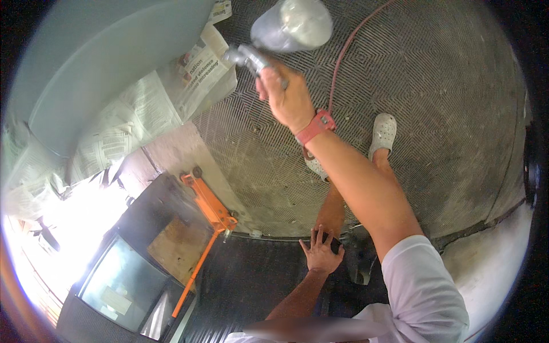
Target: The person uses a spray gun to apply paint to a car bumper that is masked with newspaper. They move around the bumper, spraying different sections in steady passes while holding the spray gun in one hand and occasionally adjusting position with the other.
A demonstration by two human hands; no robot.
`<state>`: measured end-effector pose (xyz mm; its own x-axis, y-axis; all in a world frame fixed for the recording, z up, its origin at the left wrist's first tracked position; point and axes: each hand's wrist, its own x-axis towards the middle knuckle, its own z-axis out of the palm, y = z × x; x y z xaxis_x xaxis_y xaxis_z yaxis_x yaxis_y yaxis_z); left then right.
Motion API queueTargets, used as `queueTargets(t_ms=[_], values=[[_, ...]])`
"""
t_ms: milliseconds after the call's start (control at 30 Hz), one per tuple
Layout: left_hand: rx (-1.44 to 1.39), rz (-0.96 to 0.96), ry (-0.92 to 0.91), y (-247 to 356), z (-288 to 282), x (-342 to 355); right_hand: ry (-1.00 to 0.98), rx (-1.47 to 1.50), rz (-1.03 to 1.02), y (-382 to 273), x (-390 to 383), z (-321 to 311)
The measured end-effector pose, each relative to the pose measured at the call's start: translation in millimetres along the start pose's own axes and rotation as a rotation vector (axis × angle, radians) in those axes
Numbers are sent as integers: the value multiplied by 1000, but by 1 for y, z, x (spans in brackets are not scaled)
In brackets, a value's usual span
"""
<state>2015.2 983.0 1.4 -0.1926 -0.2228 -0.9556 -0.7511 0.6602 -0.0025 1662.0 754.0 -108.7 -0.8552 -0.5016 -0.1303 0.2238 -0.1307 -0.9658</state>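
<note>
Spray gun [252, 59] hangs between newspaper [197, 67] and red hose [333, 82].

My spray gun [251, 59] is silver-grey, my watch [313, 129] red, the left panel [108, 74] blue-grey, the floor [446, 103] zigzag-patterned.

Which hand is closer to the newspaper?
Right. The right hand, holding a spray gun, is just beyond the newspaper's right edge; the left hand is farther off, by the leg.

The spray gun [251, 60] looks metallic, the cup [291, 26] smooth plastic, the flooring [452, 120] rough.
</note>
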Motion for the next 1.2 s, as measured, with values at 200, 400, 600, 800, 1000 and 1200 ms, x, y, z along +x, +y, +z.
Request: queueTargets(t_ms=[200,400,600,800,1000,1200], values=[[50,-33,-73,10,-21,4,214,23,-1,-4,60,-44],[78,-12,-50,16,-34,13,136,65,86,-13,63,-52],[101,-1,-21,26,-43,20,39,188,132,-35,69,-75],[116,3,-29,34,-55,23,118,47,24,-28,99,-111],[116,-6,-88,40,-67,26,203,12,-171,-33,100,-123],[190,-32,-244,45,-79,31,3,15,-233,-40,83,-131]])
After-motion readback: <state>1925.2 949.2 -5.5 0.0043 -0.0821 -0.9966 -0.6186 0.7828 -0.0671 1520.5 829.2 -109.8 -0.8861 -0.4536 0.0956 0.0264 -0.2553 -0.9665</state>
